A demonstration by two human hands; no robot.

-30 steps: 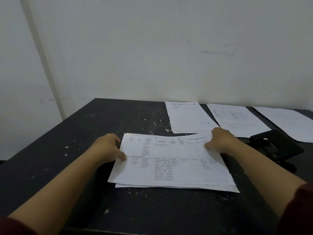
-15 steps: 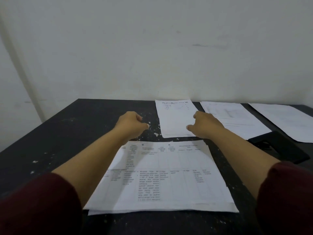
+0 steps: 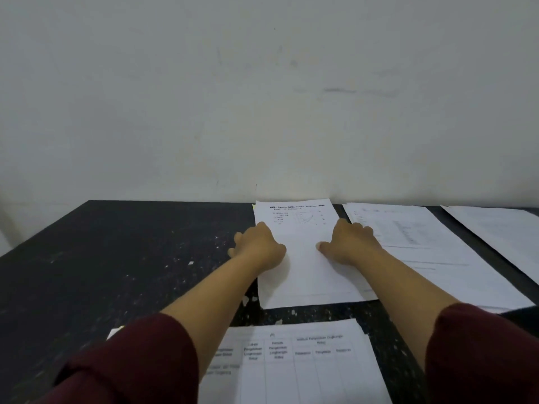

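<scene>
White sheet (image 3: 303, 275), left hand (image 3: 258, 247) and right hand (image 3: 351, 243) now forward, each grip pinching its edges

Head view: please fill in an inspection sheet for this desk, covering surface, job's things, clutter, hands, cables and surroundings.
Surface: black table, flecked with white specks.
Job's things: printed sheet, lying flat by the wall.
Clutter: gridded form at the near edge; middle sheet and far-right sheet to the right.
Hands: left hand and right hand rest on the printed sheet's side edges; grip unclear.
Cables: nothing seen.
Surroundings: plain pale wall; dark red sleeves.
</scene>
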